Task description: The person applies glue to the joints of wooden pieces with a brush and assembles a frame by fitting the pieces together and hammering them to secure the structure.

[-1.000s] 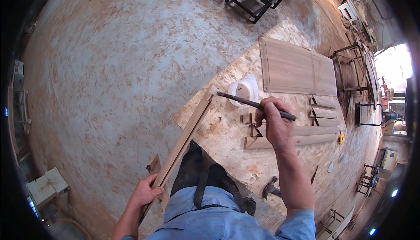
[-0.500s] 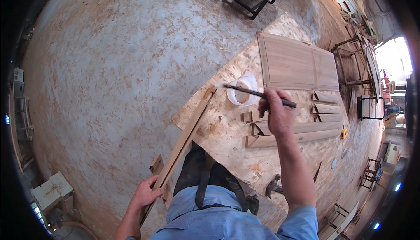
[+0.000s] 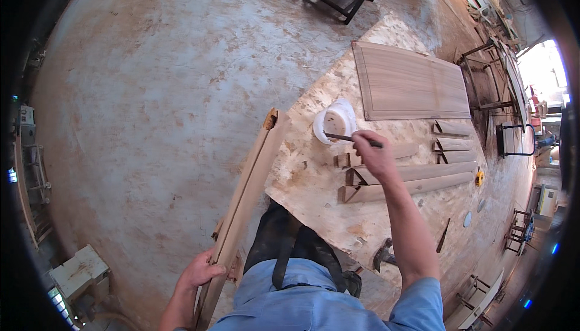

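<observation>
Right hand (image 3: pixel 376 157) holds a brush (image 3: pixel 341 137), moved from the wooden rail (image 3: pixel 252 177) to the white tub (image 3: pixel 320 126); brushing seems paused. Left hand (image 3: pixel 203 269) grips the rail's near end.

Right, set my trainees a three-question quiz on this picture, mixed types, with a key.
1. True or false: the right hand grips the wooden bar.
2. The far end of the brush is: A) on the large panel; B) at the white tub; C) against the bar's tip.
3. Name the tool lying on the pale board just left of the right forearm.

Key: 1. False, the left hand does. 2. B. 3. Hammer.
</observation>
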`<action>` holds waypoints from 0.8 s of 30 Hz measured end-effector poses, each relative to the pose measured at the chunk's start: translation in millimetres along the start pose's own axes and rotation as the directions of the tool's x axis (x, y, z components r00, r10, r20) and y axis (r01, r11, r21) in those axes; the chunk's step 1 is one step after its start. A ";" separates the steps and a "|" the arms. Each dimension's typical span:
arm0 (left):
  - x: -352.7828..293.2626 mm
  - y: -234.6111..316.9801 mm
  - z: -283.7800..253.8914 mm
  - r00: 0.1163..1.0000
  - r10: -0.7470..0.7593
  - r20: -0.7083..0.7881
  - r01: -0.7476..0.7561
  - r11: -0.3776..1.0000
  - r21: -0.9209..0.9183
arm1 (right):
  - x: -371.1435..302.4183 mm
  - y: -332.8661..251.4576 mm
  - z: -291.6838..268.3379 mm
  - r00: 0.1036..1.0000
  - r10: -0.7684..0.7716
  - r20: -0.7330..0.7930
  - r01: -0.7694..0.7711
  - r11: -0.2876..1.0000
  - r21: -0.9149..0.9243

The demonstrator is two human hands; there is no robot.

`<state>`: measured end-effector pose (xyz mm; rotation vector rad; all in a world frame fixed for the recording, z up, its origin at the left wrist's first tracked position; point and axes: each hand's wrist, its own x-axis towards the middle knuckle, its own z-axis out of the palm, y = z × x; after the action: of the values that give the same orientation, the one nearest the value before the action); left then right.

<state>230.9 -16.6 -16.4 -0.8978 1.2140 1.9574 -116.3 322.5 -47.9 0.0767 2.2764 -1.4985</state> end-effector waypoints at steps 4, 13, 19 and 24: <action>0.6 -11.3 -17.0 0.999 -0.005 0.037 0.002 0.996 0.088 | 1.9 -3.3 -14.9 0.981 0.191 -0.022 -0.171 0.920 0.353; 1.4 -8.7 -8.2 0.999 -0.010 -0.041 0.018 0.980 0.198 | -16.0 -56.3 -30.1 0.992 0.114 -0.063 -0.028 0.660 0.751; -0.1 -11.5 -11.3 1.000 -0.008 0.024 0.004 0.985 0.175 | -8.4 -74.9 -12.1 0.995 0.078 0.065 -0.100 0.659 0.746; -5.5 -13.7 -15.5 0.996 -0.034 0.078 0.020 0.984 0.178 | 2.7 -68.7 -13.4 0.995 0.091 0.044 -0.095 0.679 0.728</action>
<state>248.2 -27.0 -23.5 -0.7334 1.2986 1.8138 -141.2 305.1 15.2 0.4106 1.4839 -2.2479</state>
